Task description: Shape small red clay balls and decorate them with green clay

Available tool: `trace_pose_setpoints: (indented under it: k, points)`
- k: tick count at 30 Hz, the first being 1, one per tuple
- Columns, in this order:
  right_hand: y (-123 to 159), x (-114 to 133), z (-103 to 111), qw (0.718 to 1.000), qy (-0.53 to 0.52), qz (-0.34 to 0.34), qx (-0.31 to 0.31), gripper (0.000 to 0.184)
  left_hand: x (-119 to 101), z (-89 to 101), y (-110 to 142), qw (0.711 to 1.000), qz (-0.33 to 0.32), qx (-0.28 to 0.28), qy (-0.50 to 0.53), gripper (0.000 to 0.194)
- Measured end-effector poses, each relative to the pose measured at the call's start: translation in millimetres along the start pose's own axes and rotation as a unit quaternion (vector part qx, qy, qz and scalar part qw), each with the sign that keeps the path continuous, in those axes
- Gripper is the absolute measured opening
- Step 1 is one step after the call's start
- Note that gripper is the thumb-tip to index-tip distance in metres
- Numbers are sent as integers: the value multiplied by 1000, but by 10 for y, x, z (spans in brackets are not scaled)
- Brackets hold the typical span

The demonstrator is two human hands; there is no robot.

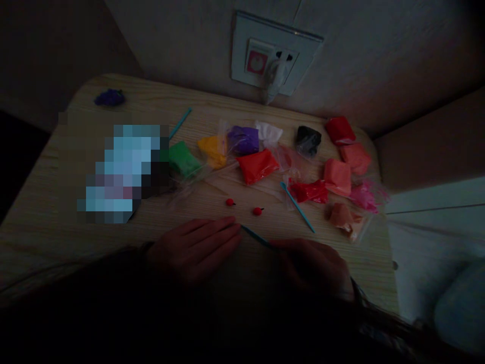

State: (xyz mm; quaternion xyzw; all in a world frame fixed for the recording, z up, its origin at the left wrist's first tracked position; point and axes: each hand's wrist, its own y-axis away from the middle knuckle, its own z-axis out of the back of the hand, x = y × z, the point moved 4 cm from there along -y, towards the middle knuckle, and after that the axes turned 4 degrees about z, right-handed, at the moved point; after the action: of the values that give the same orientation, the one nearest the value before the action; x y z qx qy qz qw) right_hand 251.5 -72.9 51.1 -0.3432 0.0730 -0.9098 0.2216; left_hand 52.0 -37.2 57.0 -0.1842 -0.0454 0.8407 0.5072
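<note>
My right hand (312,263) is closed in a pinch round a thin teal clay modelling tool (256,236). The tool's far end points up-left to the fingertips of my left hand (200,245). That hand lies flat on the wooden table (212,199), its fingers stretched out side by side; whatever is under them is hidden. Just beyond my hands sit two small red clay balls with dark stems, one red ball (229,202) on the left and another red ball (257,211) nearer the middle. A second teal tool (299,208) rests beyond my right hand.
Bagged clay is spread across the table: green (184,160), yellow (213,151), purple (243,140), red (258,167), black (308,140) and several others. A blurred-out phone-like object (123,172) is at left. A dark purple lump (109,97) lies behind it. A wall socket (275,55) is at the back.
</note>
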Motion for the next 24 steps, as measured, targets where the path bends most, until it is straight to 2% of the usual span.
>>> trace_pose_setpoints:
  k: [7, 15, 24]
  points:
    - [9, -16, -12, 1000, -7, -7, -1, 19, 10, -11, 15, 1000, -3, -20, 6, 39]
    - [6, -3, 2, 1000, 0, 1, -10, 18, 46, 45, 36, 999, 20, -14, 42, 31]
    - [-11, 15, -7, 999, 31, 21, -6, 18, 28, 29, -6, 1000, 9, 14, -2, 32]
